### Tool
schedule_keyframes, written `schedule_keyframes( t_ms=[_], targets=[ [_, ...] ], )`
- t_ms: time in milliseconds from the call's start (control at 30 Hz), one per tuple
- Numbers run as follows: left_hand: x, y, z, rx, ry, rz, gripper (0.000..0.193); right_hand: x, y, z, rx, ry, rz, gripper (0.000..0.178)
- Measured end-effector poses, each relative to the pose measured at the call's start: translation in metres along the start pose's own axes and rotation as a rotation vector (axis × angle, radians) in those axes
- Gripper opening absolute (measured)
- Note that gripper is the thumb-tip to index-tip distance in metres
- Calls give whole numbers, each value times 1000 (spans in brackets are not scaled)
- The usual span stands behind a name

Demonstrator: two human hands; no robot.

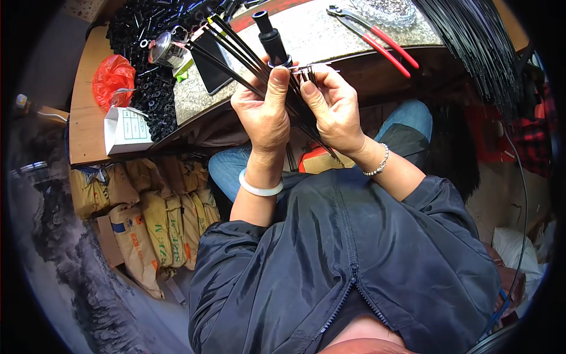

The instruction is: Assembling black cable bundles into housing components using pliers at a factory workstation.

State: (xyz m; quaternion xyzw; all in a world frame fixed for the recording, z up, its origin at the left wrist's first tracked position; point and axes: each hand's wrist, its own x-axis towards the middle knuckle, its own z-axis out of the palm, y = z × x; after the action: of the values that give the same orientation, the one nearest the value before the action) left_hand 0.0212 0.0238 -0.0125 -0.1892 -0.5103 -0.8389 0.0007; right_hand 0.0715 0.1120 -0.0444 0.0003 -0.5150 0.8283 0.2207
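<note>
My left hand point(264, 118) is closed around a stepped black cylindrical fitting point(271, 42), its thumb pressed against the flanged lower end. A fan of long thin black rods point(237, 52) also passes through this hand, up to the left and down between my wrists. Close beside it, my right hand point(339, 112) pinches several thin dark rod ends between thumb and forefinger, near the fitting's base. A fine light-coloured line sticks out past the right fingers; what it is I cannot tell. Both hands are raised at the front edge of the speckled worktop point(312, 35).
Red-handled pliers point(386, 52) lie at the right, near a clear dish point(386, 13) and a thick bundle of long black rods point(471, 50). Leftward are a dark phone-like slab point(210, 66), a lidded glass jar point(169, 51), small black parts point(158, 97), a red bag point(112, 81) and a white box point(127, 131).
</note>
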Motion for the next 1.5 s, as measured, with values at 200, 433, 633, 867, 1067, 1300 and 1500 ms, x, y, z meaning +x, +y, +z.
schedule_keyframes(
  t_ms=[200, 433, 633, 867, 1067, 1300, 1500],
  targets=[
    [-1, -2, -1, 53, -18, 36, 28, 2, -1, 3, 124, -14, -35, 22],
    [-3, 2, 1, -15, 11, 21, 25, 10, -13, -1, 176, -64, 188, 16],
    [-3, -5, 4, -48, 47, 63, 21, 17, -6, -3, 222, -117, 214, 12],
    [-3, -5, 2, -55, 38, 65, 21, 14, -6, 5, 186, -55, 130, 16],
    [-3, -5, 1, -78, 39, 44, 23, 16, 1, 4, 113, -57, 166, 14],
    [2, -4, -1, 87, 25, -19, 27, 24, -16, 3, 164, -70, 145, 17],
    [5, 2, 1, 465, -52, 37, 19, 22, 2, 0, 224, -51, 71, 11]
  ],
)
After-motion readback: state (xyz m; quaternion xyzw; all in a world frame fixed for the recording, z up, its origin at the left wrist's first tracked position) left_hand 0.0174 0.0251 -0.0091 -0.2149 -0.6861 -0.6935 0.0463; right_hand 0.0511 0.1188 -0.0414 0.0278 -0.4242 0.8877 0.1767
